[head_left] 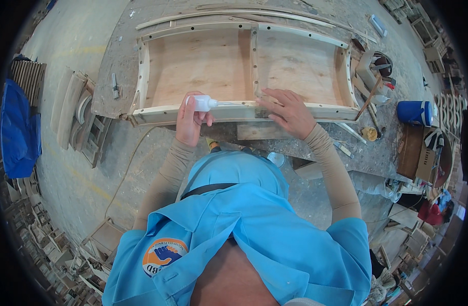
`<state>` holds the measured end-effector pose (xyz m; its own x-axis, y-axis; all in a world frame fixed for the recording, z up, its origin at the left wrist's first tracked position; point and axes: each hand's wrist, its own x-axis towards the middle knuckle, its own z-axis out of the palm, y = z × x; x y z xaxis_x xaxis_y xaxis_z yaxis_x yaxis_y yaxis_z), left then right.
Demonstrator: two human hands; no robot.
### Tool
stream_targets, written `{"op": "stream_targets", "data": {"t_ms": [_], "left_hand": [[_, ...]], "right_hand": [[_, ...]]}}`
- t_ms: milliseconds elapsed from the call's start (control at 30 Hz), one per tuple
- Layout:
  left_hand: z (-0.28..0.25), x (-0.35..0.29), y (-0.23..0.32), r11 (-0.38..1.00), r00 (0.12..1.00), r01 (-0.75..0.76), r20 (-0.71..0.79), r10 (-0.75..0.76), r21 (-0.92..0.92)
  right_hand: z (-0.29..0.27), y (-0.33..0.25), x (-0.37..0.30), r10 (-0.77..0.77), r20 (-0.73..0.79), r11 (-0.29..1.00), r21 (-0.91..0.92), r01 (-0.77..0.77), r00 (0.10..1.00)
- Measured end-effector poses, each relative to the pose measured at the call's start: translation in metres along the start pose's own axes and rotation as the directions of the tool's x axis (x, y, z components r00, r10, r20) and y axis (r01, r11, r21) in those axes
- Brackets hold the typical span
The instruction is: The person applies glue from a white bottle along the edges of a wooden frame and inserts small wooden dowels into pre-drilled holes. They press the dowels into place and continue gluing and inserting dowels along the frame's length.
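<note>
My left hand [189,122] is closed around a small white squeeze bottle [202,103] with a long thin nozzle. The bottle lies tilted on its side, and its nozzle points right along the near rail of a shallow wooden frame [167,113]. Close to the nozzle tip, my right hand [290,111] rests at the near rail beside the middle divider [254,58], its fingers stretched out and apart. Dark round holes dot the top edges of the frame. A pale plywood panel [203,64] forms its bottom. Whether liquid is leaving the nozzle is too small to tell.
Long wooden strips [234,11] lie beyond the frame on the worktable. Tools and a wooden stick [369,97] clutter its right end, near a yellow tub [369,133]. A blue cooler [414,113] stands farther right. Curved wooden parts [73,109] are stacked at left.
</note>
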<state>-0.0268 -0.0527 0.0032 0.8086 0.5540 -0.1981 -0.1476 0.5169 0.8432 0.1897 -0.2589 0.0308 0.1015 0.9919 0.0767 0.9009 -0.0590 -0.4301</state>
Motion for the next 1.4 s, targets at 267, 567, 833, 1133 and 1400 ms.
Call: {"op": "stream_targets", "data": {"t_ms": [267,567,833,1133,1400], "left_hand": [[0.001,-0.001,0.001,1.000,1.000,0.004,-0.001,-0.004,0.002],[0.001,-0.001,0.001,1.000,1.000,0.004,-0.002,-0.004,0.010],[-0.001,-0.001,0.000,1.000,1.000,0.004,0.009,-0.004,0.025],[-0.003,0.002,0.002,0.999,0.999,0.039,-0.004,-0.039,0.014],[0.010,-0.003,0.015,0.998,0.998,0.054,-0.015,-0.054,0.026]], "right_hand": [[0.018,-0.008,-0.008,0.005,0.004,0.965,-0.263,-0.004,1.000],[0.049,0.005,-0.020,0.010,-0.032,0.877,-0.481,-0.024,0.999],[0.054,0.008,-0.023,-0.049,-0.100,0.857,-0.515,-0.010,0.994],[0.054,0.006,-0.023,-0.053,-0.135,0.871,-0.491,-0.021,0.989],[0.059,-0.006,-0.031,0.060,-0.244,0.939,-0.316,-0.138,0.968]]}}
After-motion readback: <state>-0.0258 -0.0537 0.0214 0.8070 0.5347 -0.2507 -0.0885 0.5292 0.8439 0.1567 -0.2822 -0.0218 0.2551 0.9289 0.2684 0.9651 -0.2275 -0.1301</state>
